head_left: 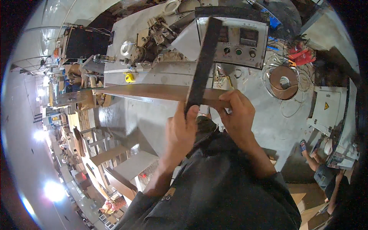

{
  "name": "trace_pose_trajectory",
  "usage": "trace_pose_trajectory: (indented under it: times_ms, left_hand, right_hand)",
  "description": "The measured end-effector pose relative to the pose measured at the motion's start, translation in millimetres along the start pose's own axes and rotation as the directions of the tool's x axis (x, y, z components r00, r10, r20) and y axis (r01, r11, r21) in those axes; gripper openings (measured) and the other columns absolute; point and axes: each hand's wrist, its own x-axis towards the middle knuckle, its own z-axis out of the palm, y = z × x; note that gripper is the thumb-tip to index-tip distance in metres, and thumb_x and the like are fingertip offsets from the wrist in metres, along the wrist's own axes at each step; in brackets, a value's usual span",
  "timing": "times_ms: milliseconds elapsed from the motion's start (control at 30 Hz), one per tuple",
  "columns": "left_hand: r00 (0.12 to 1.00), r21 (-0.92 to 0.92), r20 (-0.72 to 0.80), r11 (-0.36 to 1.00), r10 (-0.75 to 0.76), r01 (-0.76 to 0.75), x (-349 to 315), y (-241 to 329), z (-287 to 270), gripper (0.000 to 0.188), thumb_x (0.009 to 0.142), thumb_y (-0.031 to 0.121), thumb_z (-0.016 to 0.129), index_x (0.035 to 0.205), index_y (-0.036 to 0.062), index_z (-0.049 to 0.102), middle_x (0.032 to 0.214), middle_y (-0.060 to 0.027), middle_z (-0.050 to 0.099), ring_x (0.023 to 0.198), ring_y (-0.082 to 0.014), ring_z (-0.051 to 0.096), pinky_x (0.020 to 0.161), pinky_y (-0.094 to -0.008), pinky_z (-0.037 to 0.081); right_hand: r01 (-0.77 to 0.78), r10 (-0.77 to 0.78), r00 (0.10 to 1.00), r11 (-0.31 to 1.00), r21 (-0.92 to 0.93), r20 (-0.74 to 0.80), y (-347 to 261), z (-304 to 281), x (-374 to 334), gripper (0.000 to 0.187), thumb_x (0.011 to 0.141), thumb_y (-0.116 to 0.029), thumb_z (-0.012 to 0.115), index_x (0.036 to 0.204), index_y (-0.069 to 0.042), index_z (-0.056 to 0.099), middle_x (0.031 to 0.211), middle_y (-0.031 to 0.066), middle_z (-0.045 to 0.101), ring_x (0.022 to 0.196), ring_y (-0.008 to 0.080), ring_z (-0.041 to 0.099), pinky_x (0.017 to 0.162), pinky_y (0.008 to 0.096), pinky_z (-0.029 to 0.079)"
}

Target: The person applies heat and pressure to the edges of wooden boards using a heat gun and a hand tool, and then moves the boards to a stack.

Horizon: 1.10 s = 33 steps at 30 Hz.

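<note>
My left hand (180, 128) is closed around the lower end of a long, flat dark bar (203, 61), its thumb pressed on the face. The bar stands tilted, its top leaning a little to the right, and crosses in front of a long brown board (149, 92). That board lies edge-on to me and stretches far to the left. At its right end, my right hand (238, 115) pinches the board's edge between thumb and fingers. Whether the bar touches the board I cannot tell.
Beyond the board is a grey machine table with a control panel (258, 55), a metal machine head (153, 38) and a yellow tape measure (129, 78). A brown roll (276, 82) lies among cables at right. One person (326, 178) is at lower right, another (112, 206) at lower left.
</note>
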Motion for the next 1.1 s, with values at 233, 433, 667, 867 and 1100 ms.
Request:
trace_pose_trajectory:
  times_ms: [233,433,667,867,1100]
  left_hand:
    - [0.995,-0.05,-0.009,0.994,-0.094,0.094,5.1,-0.7,-18.5,0.048,0.117,0.051,0.051,0.109,0.0044,0.058,0.06,-0.001,0.054,0.045,-0.0121,0.049,0.043,-0.0327,0.04]
    - [0.987,-0.039,0.153,0.997,-0.056,0.063,-7.2,22.5,11.0,0.05,0.116,0.053,0.052,0.115,0.0036,0.059,0.065,-0.0042,0.061,0.051,-0.0138,0.057,0.047,-0.0348,0.045]
    - [0.987,-0.055,0.119,0.992,-0.107,0.114,-3.4,21.3,3.0,0.047,0.117,0.052,0.05,0.117,0.0061,0.06,0.063,-0.001,0.056,0.05,-0.0112,0.052,0.047,-0.033,0.041]
    - [0.957,-0.069,-0.052,0.957,-0.286,0.283,9.7,-10.6,-34.3,0.043,0.117,0.051,0.052,0.11,0.0088,0.058,0.064,0.0001,0.053,0.048,-0.0113,0.05,0.044,-0.0318,0.041]
    - [0.943,-0.126,-0.008,0.936,-0.332,0.328,4.0,-1.4,-20.3,0.037,0.117,0.043,0.052,0.114,0.008,0.062,0.065,-0.0063,0.059,0.051,-0.0209,0.06,0.047,-0.0389,0.047]
  right_hand:
    - [0.011,-0.011,0.999,1.0,-0.004,-0.039,6.4,6.0,-4.5,0.034,0.077,-0.016,0.092,0.104,-0.012,0.071,0.102,0.0095,0.075,0.092,0.0344,0.074,0.076,0.0461,0.058]
    - [0.008,-0.009,1.0,1.0,-0.018,-0.008,7.5,7.0,-5.1,0.039,0.075,-0.015,0.092,0.106,-0.011,0.069,0.099,0.0094,0.069,0.091,0.0351,0.071,0.074,0.0469,0.056]
    - [0.018,-0.019,0.999,0.999,-0.036,-0.047,5.8,1.0,-4.5,0.045,0.068,0.0,0.09,0.105,-0.007,0.065,0.097,0.0123,0.07,0.086,0.037,0.072,0.071,0.0444,0.057]
    - [0.028,-0.027,0.997,1.0,0.005,-0.07,9.5,5.2,-8.9,0.049,0.065,-0.001,0.095,0.104,-0.008,0.066,0.097,0.0122,0.071,0.087,0.0375,0.071,0.072,0.0448,0.057]
    - [0.037,-0.036,0.999,0.999,0.027,-0.033,4.3,3.1,-10.3,0.05,0.066,-0.001,0.094,0.106,-0.008,0.066,0.098,0.0113,0.071,0.087,0.0375,0.072,0.074,0.045,0.058]
